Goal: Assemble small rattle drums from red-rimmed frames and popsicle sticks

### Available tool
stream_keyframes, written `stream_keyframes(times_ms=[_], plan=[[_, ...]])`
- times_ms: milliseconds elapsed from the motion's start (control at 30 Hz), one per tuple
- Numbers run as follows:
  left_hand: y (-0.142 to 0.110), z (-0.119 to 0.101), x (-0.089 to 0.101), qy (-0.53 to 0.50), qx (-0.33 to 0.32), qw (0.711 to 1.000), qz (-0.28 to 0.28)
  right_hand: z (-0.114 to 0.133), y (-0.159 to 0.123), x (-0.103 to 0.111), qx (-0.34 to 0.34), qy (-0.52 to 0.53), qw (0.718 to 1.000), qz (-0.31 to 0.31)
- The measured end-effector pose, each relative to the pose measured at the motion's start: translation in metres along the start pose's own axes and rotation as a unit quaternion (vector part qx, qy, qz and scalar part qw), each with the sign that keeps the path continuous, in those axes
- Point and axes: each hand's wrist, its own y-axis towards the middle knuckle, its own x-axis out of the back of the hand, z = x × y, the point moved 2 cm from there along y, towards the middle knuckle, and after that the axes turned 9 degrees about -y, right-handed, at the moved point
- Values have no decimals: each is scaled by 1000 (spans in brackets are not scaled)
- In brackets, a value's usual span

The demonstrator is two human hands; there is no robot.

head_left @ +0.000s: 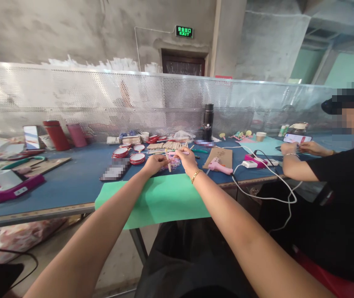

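Stick (169, 162) sits just beyond the green sheet (161, 198), pinched narrow in the left hand (155, 164), right hand (186, 159) closed on a slim pink item (178, 153) beside it. Looks mid-work: one stick in hand, loose sticks (170, 145) lying farther beyond the sheet, finished count can't be told. Sheet overhangs the blue table (80, 174), red-rimmed drums (137, 159) beyond its left part, pink glue gun (220, 166) off its right; perforated screen (96, 95), bare wall (71, 29) and exit sign (184, 32) behind, person (350, 178) well right.
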Motion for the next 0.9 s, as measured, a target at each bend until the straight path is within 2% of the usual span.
stream_keyframes(times_ms=[133, 300, 467, 600, 900], plan=[[0, 0, 0, 1, -1, 1000, 1, 1, 0, 1, -1, -3, 1000, -17], [1, 2, 0, -2, 4, 1000, -3, 1, -1, -1, -1, -2, 1000, 3], [1, 2, 0, -5, 6, 1000, 2, 1, 0, 0, -4, 1, 1000, -14], [1, 3, 0, -4, 7, 1000, 1, 1, 0, -1, 0, 3, 1000, 2], [0, 1, 0, 1, 3, 1000, 2, 1, 0, 0, -2, 11, 1000, -5]])
